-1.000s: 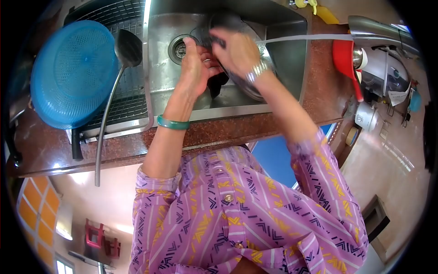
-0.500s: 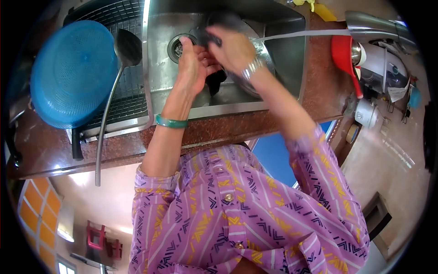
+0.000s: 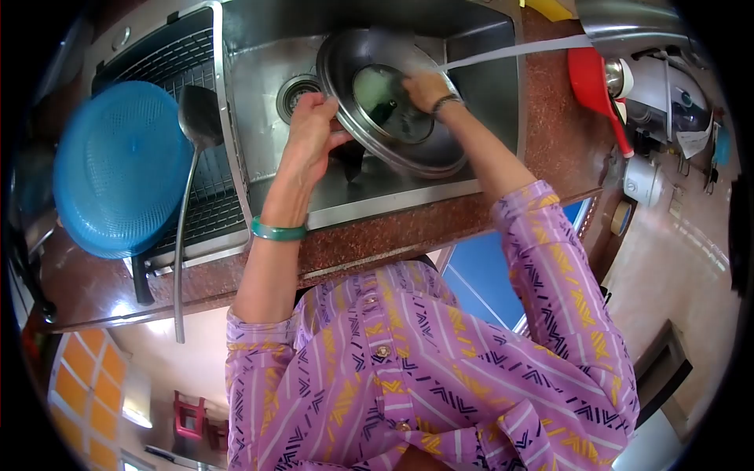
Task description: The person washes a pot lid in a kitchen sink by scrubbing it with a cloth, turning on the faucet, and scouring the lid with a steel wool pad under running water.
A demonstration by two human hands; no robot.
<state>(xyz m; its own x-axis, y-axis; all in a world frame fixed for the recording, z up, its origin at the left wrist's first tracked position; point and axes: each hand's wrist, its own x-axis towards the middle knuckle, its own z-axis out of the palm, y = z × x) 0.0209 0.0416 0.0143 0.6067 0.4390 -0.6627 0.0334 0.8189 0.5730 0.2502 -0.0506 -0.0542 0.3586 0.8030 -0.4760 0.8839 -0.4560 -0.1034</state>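
Observation:
A round metal lid with a glass middle (image 3: 365,145) is tilted in the sink (image 3: 263,59). My left hand (image 3: 312,133) grips the lid's left rim between thumb and fingers. On the lid's inner face rests my right hand (image 3: 428,90), its fingers bent over the right part of the glass; whether something small is under them is hidden. A thin stream of water (image 3: 510,52) runs from the right toward the lid. Below my left hand, a dark object (image 3: 349,161) lies partly hidden in the sink.
Left of the sink, a blue basket (image 3: 118,165) and a long-handled spatula (image 3: 200,118) rest on a wire rack (image 3: 208,200). On the right are a red-handled utensil (image 3: 589,86), a metal faucet (image 3: 628,23) and a white appliance (image 3: 642,180). The speckled counter edge (image 3: 345,243) runs along the front.
The lid now shows its face, tilted upward. My right hand has moved right, from near my left hand onto the lid. The whole view has shifted slightly.

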